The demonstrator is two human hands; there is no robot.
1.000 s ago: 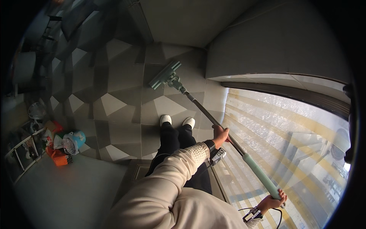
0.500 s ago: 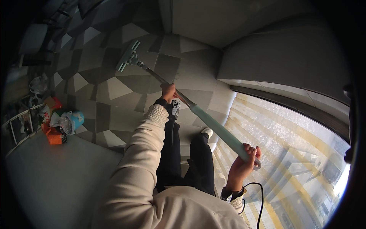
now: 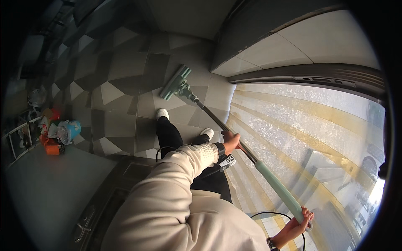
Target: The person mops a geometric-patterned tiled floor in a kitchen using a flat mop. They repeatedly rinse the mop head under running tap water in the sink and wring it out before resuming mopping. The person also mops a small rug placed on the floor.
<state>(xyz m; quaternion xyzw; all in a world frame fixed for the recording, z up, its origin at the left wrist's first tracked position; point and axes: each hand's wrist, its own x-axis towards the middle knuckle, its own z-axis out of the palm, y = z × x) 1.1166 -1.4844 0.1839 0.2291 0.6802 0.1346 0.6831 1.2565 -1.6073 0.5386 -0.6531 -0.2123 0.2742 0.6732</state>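
My left hand (image 3: 230,142) is wrapped round the metal pole of a flat-headed mop (image 3: 276,186), partway down its length. At the upper end of the pale green grip, my right hand (image 3: 302,219) is closed near the hanging loop. The pole slants from lower right to upper left. At its far end, the green mop head (image 3: 176,83) is over the grey patterned tiles, ahead of my white shoe (image 3: 162,113). Whether the head touches the floor I cannot tell.
On the right, a bright doorway with a dark threshold track (image 3: 326,80) opens beside yellow-striped flooring (image 3: 289,121). To the left are a blue bin (image 3: 74,129), an orange box (image 3: 52,147) and a dark door with a handle (image 3: 83,228). A black cable (image 3: 274,212) loops near my right wrist.
The view has turned and both hands have shifted right with the mop, still gripping it. The mop head now lies further right and nearer the doorway. Both my shoes now show.
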